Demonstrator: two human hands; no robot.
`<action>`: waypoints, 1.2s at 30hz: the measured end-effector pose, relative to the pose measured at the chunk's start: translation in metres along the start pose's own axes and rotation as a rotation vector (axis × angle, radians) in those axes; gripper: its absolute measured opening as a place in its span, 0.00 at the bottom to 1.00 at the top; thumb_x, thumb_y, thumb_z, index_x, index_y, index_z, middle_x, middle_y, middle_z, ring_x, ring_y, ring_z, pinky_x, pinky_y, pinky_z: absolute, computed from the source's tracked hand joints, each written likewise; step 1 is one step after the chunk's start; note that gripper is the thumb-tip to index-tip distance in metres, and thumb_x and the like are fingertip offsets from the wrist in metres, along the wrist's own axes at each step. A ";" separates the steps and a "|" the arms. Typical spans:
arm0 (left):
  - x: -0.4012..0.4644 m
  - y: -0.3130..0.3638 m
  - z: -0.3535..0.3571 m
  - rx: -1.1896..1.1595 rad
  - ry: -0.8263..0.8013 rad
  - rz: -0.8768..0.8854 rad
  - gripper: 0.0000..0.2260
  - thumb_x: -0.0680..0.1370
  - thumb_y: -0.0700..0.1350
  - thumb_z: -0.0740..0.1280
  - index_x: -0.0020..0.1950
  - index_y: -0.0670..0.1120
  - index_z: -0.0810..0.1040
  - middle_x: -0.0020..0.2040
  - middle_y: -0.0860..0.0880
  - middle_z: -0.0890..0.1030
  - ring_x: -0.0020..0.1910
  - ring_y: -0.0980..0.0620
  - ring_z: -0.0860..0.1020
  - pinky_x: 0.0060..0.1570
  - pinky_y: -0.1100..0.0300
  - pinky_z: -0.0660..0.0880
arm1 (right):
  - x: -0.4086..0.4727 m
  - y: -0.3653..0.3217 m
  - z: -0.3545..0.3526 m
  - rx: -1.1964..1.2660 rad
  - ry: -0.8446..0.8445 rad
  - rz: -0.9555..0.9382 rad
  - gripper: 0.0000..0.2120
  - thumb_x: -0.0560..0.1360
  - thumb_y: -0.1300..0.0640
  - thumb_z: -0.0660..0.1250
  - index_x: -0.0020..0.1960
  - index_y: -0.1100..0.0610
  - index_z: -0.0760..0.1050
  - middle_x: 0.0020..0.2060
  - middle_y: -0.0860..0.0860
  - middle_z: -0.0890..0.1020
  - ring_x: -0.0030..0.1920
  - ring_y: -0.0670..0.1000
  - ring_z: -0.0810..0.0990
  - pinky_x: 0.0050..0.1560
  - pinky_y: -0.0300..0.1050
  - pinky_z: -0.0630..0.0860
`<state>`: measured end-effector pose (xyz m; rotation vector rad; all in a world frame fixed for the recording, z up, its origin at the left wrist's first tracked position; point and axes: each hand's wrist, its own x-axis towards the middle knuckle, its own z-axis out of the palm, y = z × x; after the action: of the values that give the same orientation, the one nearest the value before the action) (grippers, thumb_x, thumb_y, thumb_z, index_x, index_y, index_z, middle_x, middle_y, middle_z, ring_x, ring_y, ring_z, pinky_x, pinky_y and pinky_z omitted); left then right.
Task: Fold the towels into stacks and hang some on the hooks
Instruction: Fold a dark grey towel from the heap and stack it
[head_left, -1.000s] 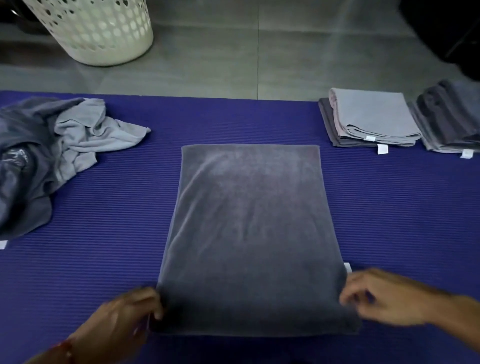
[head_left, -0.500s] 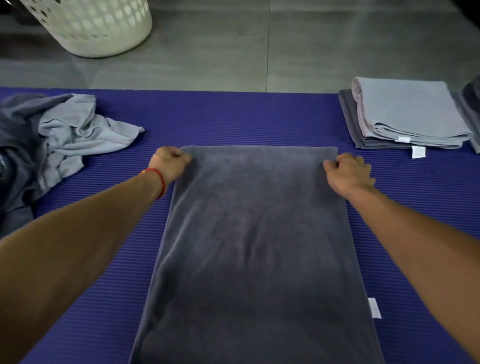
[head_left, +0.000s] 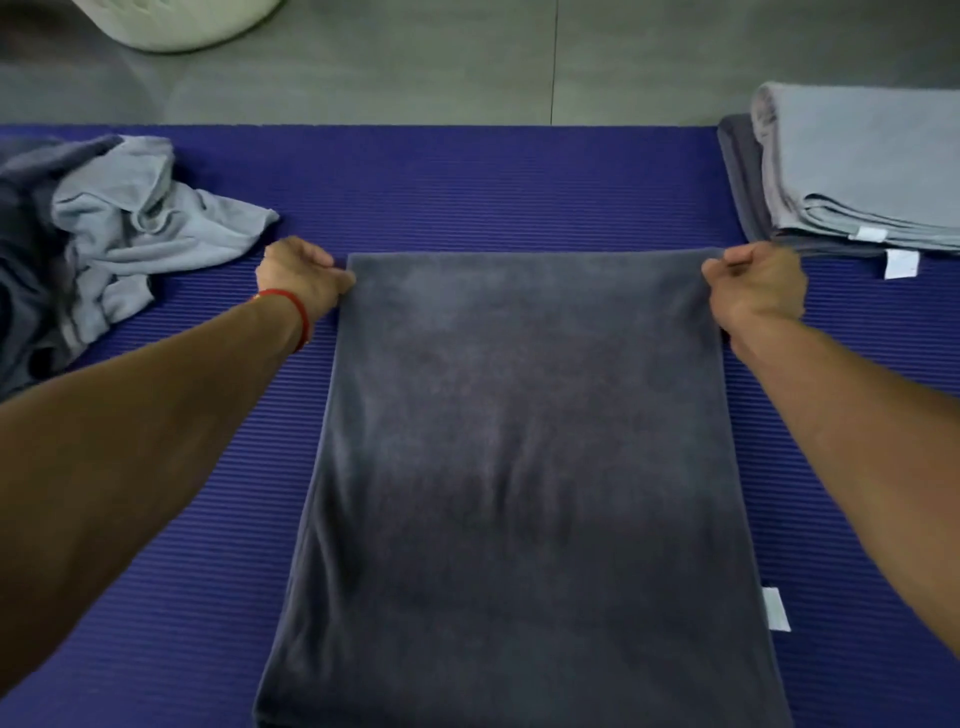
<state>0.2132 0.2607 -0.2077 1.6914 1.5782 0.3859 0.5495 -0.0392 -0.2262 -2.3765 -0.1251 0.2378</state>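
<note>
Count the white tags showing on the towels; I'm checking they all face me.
3: one tag at the near right edge of the dark towel being folded, and two on the folded stack at far right, upper and lower. Others may be hidden.

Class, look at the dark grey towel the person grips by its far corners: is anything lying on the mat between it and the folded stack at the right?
Nothing visible does. The dark grey towel is gripped by the left hand and right hand; only bare mat separates it from the folded stack.
</note>
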 end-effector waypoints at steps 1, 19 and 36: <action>-0.010 0.004 0.004 0.093 0.077 0.048 0.10 0.70 0.46 0.76 0.43 0.49 0.76 0.47 0.46 0.83 0.48 0.46 0.81 0.58 0.53 0.78 | -0.003 -0.001 0.001 -0.015 -0.008 -0.014 0.14 0.77 0.49 0.70 0.61 0.50 0.77 0.58 0.50 0.84 0.62 0.56 0.80 0.66 0.54 0.73; -0.209 -0.086 0.023 0.934 -0.290 0.800 0.29 0.83 0.62 0.46 0.83 0.57 0.46 0.84 0.47 0.44 0.82 0.39 0.43 0.72 0.25 0.50 | -0.170 0.113 -0.066 -0.898 -0.313 -0.733 0.34 0.83 0.39 0.41 0.84 0.56 0.46 0.83 0.54 0.48 0.82 0.59 0.44 0.79 0.69 0.46; -0.309 -0.194 -0.040 0.947 -0.447 1.325 0.28 0.84 0.60 0.55 0.82 0.53 0.56 0.83 0.48 0.55 0.81 0.40 0.54 0.70 0.26 0.60 | -0.287 0.188 -0.148 -0.915 -0.674 -1.401 0.35 0.80 0.47 0.60 0.83 0.55 0.54 0.83 0.51 0.54 0.82 0.55 0.53 0.77 0.60 0.57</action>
<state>-0.0085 -0.0313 -0.2319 3.1104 0.0274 -0.1972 0.3035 -0.3194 -0.2106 -2.2228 -2.4750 0.2885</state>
